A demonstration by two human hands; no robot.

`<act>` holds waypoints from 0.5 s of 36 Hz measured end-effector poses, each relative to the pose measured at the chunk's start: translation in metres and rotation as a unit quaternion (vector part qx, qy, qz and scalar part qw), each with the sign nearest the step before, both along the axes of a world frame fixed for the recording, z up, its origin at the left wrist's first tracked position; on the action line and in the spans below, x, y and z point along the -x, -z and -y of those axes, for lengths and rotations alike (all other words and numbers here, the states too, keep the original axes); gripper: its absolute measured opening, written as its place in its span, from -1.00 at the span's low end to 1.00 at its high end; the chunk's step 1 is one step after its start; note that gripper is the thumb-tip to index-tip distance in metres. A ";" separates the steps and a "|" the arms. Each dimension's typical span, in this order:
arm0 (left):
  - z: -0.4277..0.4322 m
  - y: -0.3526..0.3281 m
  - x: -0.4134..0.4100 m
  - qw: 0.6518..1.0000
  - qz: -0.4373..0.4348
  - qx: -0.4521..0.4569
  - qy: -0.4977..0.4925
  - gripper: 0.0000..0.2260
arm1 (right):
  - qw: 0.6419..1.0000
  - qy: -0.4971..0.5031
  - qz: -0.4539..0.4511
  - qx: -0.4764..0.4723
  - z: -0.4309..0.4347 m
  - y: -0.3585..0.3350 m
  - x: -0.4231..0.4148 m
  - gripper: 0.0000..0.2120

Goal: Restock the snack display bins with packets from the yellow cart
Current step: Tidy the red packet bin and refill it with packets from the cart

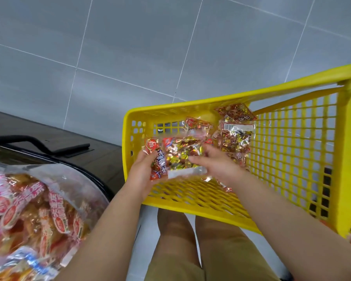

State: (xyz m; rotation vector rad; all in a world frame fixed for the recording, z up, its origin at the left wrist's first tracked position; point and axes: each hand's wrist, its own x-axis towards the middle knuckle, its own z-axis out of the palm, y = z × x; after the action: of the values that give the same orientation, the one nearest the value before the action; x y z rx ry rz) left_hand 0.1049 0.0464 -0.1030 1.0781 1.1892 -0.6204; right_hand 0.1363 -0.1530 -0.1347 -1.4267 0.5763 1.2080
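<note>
Cart (134, 118): loose packets (235, 136) far right. Left grip (143, 171) and right grip (218, 166) clasp packet bundle (180, 153) over near rim. Bin (93, 175) near left, snacks (28, 209) heaped.

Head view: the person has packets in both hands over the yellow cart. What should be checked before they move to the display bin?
1. Left hand grip on the red-and-white packet: ok, fingers curl round it.
2. Right hand grip on the candy packet: ok, thumb pinches it from above.
3. Held packets clear of the yellow cart rim: cannot tell; they hang within its outline.
4. Stock left in the cart: ok, loose packets lie at its far end.
5. Room in the display bin: cannot tell; pink-labelled packets are heaped high and only part of the bin shows.
</note>
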 end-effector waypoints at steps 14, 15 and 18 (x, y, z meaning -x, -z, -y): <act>-0.023 -0.018 0.031 0.979 0.101 -0.156 0.084 -0.68 | 0.993 -0.090 0.073 -0.024 -0.050 0.014 0.021 -0.82; -0.025 -0.018 0.031 0.977 0.102 -0.169 0.076 -0.70 | 0.993 -0.073 0.095 0.023 -0.049 0.024 0.018 -0.78; -0.030 -0.020 0.033 0.972 0.111 -0.198 0.065 -0.70 | 0.961 -0.117 0.179 0.175 -0.045 0.058 0.009 -0.58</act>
State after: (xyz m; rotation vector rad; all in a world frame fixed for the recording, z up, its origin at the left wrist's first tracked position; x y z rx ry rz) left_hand 0.0717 0.0762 -0.0831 1.5320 1.0750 -0.3538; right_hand 0.1275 -0.1083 -0.1928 -2.0080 0.3850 1.0225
